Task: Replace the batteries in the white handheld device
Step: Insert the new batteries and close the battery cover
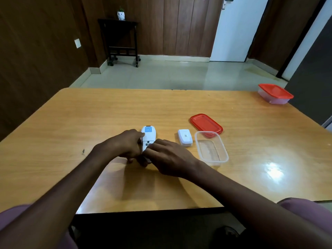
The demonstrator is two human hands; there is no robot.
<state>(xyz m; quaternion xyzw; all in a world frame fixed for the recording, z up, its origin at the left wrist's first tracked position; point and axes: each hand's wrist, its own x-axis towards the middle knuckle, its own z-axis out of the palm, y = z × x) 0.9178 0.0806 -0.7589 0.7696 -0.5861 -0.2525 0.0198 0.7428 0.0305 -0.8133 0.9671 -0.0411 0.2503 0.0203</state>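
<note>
The white handheld device [148,134] lies face down on the wooden table [89,123], a blue label near its far end and its battery bay open at the near end. My left hand [124,145] grips the device's left side. My right hand [168,156] rests over the near end, fingertips at the open bay; whether it holds a battery is hidden. The white battery cover [185,137] lies on the table to the right of the device.
An open clear plastic container [212,150] stands right of the cover, its red lid [206,124] just behind it. A closed red-lidded container [274,94] sits at the table's far right corner. A small dark speck [83,151] lies to the left.
</note>
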